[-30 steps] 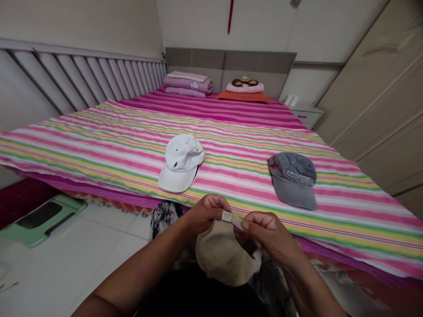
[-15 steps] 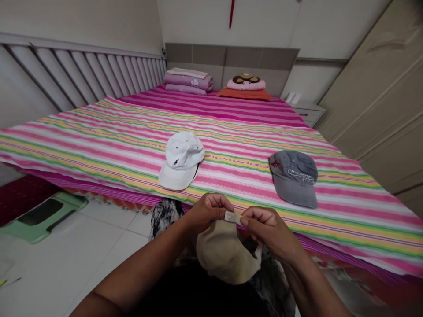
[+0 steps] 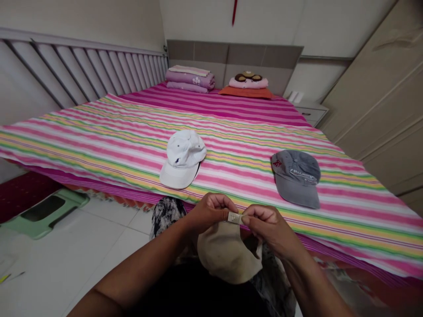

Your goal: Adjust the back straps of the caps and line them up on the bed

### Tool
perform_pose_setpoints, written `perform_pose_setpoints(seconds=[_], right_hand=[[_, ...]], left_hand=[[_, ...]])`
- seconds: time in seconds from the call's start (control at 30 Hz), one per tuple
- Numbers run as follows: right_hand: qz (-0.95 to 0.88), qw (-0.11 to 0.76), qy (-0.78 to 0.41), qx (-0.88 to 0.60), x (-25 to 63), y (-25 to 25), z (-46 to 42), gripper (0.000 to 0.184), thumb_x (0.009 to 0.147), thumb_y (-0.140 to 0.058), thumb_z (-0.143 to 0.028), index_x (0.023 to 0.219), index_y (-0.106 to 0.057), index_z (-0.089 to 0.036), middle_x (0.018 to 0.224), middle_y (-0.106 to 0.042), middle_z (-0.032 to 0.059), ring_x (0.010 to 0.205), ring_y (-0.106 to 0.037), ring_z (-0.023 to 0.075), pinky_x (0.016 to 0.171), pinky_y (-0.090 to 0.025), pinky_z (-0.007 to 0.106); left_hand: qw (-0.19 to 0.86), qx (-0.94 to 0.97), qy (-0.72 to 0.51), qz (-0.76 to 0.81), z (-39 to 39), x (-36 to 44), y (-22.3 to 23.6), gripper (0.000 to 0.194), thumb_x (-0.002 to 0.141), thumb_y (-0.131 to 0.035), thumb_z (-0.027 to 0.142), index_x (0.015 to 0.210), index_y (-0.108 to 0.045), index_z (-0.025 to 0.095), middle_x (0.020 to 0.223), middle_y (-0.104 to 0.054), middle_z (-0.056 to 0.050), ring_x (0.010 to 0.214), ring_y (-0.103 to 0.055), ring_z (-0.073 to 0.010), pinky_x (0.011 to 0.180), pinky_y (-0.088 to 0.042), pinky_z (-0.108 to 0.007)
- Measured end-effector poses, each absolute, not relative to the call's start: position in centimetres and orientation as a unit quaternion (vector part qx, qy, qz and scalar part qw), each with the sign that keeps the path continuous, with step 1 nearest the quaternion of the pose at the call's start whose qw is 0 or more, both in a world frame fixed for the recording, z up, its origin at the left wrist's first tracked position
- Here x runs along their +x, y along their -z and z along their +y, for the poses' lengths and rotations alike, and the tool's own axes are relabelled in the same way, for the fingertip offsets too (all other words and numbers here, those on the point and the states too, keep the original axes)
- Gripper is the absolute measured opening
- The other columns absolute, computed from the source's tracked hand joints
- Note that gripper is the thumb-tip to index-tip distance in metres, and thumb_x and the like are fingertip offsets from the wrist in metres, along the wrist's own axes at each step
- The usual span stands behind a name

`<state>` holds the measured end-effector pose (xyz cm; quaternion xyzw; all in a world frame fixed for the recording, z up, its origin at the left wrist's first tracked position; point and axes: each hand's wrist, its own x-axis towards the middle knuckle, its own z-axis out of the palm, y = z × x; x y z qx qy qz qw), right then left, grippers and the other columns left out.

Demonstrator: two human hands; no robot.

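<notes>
A beige cap [image 3: 228, 257] hangs in front of me, its crown down, just off the near edge of the bed. My left hand [image 3: 211, 212] and my right hand [image 3: 266, 226] both pinch its back strap, where a small metal buckle [image 3: 235, 217] shows between my fingertips. On the striped bedsheet [image 3: 99, 132] lie a white cap [image 3: 182, 159] to the left and a grey cap [image 3: 296, 177] to the right, both apart from my hands.
Folded purple bedding [image 3: 190, 80] and a pink and orange pillow stack [image 3: 247, 86] sit at the headboard. A slatted rail [image 3: 82, 66] runs along the bed's left side. A green stool [image 3: 42, 213] stands on the white floor at left. A wardrobe [image 3: 380, 92] and a nightstand [image 3: 310, 110] are at right.
My hands and the beige cap have stayed together while the view shifted slightly. My fingers have closed in on the buckle, so less of the strap shows.
</notes>
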<state>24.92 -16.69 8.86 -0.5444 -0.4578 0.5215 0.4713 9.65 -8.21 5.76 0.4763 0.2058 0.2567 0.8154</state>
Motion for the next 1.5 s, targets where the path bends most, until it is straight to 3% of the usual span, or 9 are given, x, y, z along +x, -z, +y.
perform_pose_setpoints(seconds=[0.2, 0.47, 1.17, 1.37, 1.5], right_hand=[[-0.421, 0.506, -0.523, -0.541, 24.7, -8.2, -16.8, 0.025, 0.067, -0.065, -0.037, 0.06, -0.057, -0.014, 0.041, -0.038, -0.0064, 0.035, -0.026, 0.0034, 0.034, -0.015, 0.018], [-0.408, 0.508, -0.519, -0.554, 23.8, -8.4, -16.9, 0.027, 0.066, -0.065, -0.038, 0.057, -0.056, -0.014, 0.04, -0.04, -0.006, 0.035, -0.028, 0.0039, 0.035, -0.019, 0.018], [-0.372, 0.545, -0.541, -0.521, 23.0, -7.8, -17.0, 0.024, 0.068, -0.063, -0.034, 0.06, -0.051, -0.016, 0.037, -0.043, -0.0073, 0.032, -0.027, 0.0033, 0.035, -0.019, 0.017], [-0.305, 0.59, -0.577, -0.475, 22.6, -7.5, -17.1, 0.023, 0.068, -0.064, -0.031, 0.06, -0.048, -0.017, 0.033, -0.038, -0.0089, 0.032, -0.026, 0.0038, 0.036, -0.02, 0.018], [-0.285, 0.601, -0.593, -0.453, 22.6, -7.4, -17.0, 0.023, 0.067, -0.066, -0.03, 0.06, -0.047, -0.017, 0.033, -0.039, -0.0089, 0.032, -0.025, 0.0034, 0.037, -0.019, 0.017]], left_hand=[[0.812, 0.514, -0.238, 0.138, -8.2, 9.0, -6.2, 0.035, 0.052, -0.076, 0.02, 0.083, -0.062, 0.011, 0.069, -0.06, -0.002, 0.06, -0.052, -0.0081, 0.056, -0.038, -0.019], [0.748, 0.558, -0.297, 0.202, -8.9, 9.2, -6.6, 0.029, 0.054, -0.074, 0.02, 0.079, -0.063, 0.012, 0.063, -0.056, 0.001, 0.055, -0.048, -0.007, 0.054, -0.036, -0.02], [0.785, 0.474, -0.355, 0.184, -9.4, 9.9, -5.6, 0.027, 0.048, -0.076, 0.013, 0.074, -0.066, 0.012, 0.066, -0.062, -0.001, 0.059, -0.053, -0.0075, 0.055, -0.039, -0.019], [0.795, 0.46, -0.343, 0.196, -9.4, 9.8, -5.4, 0.028, 0.05, -0.076, 0.016, 0.076, -0.065, 0.013, 0.063, -0.06, 0.001, 0.042, -0.043, -0.0022, 0.044, -0.033, -0.016], [0.788, 0.467, -0.35, 0.198, -9.4, 9.8, -5.0, 0.028, 0.051, -0.076, 0.017, 0.077, -0.066, 0.014, 0.066, -0.06, -0.001, 0.055, -0.051, -0.0069, 0.051, -0.037, -0.018]])
